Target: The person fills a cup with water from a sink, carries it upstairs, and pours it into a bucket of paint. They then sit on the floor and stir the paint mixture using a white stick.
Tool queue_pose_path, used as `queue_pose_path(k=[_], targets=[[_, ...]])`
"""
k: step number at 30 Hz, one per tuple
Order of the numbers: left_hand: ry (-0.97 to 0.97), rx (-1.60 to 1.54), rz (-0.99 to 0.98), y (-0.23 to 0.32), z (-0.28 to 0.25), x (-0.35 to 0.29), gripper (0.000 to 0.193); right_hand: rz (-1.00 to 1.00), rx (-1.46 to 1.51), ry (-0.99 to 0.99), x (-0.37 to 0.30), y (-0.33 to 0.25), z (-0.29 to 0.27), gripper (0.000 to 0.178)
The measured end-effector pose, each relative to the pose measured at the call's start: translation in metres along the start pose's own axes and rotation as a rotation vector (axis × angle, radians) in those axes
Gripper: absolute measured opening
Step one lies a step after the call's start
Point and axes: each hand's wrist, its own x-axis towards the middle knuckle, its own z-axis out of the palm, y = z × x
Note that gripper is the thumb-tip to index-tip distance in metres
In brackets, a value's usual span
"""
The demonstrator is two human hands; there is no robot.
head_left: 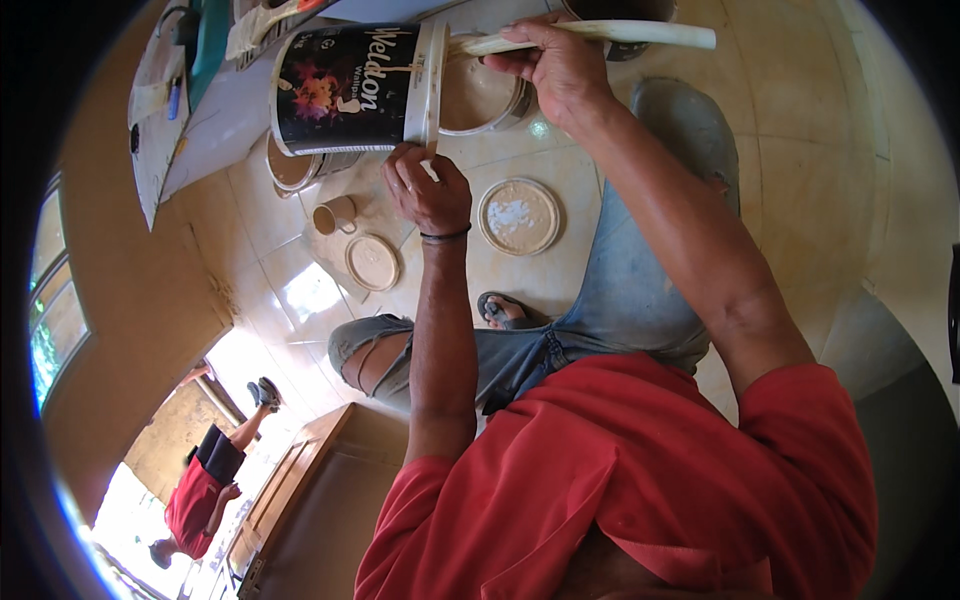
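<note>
A black paint bucket (340, 95) with a white rim is tipped on its side, its mouth facing right. My left hand (430, 190) has its fingers closed around the lower part of that rim. With my right hand (565, 75) I grip a long white stick (660, 34), whose paint-smeared left end reaches to the bucket's mouth. Below the mouth stands an open bucket of tan paint (480, 95), partly covered by the tipped one. What is inside the tipped bucket is hidden.
Nearer me on the tiled floor lie a paint-covered lid (519, 216) and a smaller tan lid (372, 262), beside a mug (335, 215). Another bucket (290, 165) stands behind them. A paintbrush (258, 30) rests at upper left. A person (205, 490) is at the doorway.
</note>
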Motion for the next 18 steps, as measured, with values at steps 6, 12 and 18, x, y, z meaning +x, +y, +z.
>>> queue_pose_path(k=[6,12,18], targets=[[0.000,-0.009,0.001,-0.015,0.006,-0.009,0.021,0.023,-0.035,0.033,-0.002,0.010,0.001,0.011],[-0.006,-0.009,0.002,-0.022,0.010,-0.019,0.020,0.068,-0.023,0.059,-0.001,0.018,-0.002,0.014],[-0.015,-0.048,-0.031,-0.023,0.017,-0.026,0.020,0.048,-0.021,0.067,-0.010,0.013,-0.001,0.015]])
